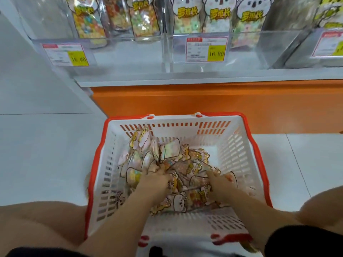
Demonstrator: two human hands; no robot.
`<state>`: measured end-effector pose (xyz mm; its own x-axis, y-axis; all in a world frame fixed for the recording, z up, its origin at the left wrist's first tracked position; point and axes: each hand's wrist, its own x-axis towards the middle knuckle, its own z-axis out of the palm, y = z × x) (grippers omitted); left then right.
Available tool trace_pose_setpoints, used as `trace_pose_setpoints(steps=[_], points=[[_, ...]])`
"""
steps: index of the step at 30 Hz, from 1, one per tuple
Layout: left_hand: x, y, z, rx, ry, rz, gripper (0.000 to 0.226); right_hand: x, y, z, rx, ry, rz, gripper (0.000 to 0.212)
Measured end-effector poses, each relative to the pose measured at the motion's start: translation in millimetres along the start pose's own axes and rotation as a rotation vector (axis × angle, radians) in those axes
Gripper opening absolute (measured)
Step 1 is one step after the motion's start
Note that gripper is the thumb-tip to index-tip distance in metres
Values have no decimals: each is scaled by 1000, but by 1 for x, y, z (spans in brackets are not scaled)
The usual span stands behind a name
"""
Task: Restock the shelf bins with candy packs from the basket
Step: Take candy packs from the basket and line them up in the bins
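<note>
reaching into the basket (239, 143), left hand (157, 179) curls fingers around candy packs (171, 152); right hand (219, 180) rests on packs, its grip cannot be told.

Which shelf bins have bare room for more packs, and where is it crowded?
Bare: left bin, left of its packs; middle bin, right of the three koala packs. Crowded: basket centre, where left hand and right hand dig among candy packs.

You get bright, even light; glare streaks the clear shelf bins (241, 51), everything looks soft, edges bow outward.
</note>
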<state>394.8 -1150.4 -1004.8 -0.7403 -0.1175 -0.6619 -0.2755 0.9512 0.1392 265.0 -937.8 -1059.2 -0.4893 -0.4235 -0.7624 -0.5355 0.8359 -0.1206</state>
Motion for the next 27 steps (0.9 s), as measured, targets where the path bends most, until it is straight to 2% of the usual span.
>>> trace_pose_setpoints(steps=[2, 5, 7, 12, 16, 20, 24, 27], points=[[-1, 1, -1, -12, 23, 0, 40, 4, 1, 7, -9, 2, -3, 81], [-3, 0, -2, -49, 18, -15, 41, 6, -1, 9, -257, -22, 36, 61], [-2, 0, -2, -71, 20, -25, 43, 8, -4, 12, -331, -49, 47, 45], [-4, 1, -5, -107, 30, -32, 47, 8, -7, 17, -204, -129, 2, 35], [-2, 2, -8, -133, 34, -36, 45, 6, -3, -9, -240, -85, -95, 5], [0, 4, -15, -232, 80, -16, 49, -15, -6, -69, -141, 17, -145, 17], [-11, 20, -53, -401, 239, 97, 76, -50, -15, -139, -117, 111, -260, 25], [-30, 37, -100, -336, 348, 176, 87, -88, -32, -185, -110, 148, -364, 28]])
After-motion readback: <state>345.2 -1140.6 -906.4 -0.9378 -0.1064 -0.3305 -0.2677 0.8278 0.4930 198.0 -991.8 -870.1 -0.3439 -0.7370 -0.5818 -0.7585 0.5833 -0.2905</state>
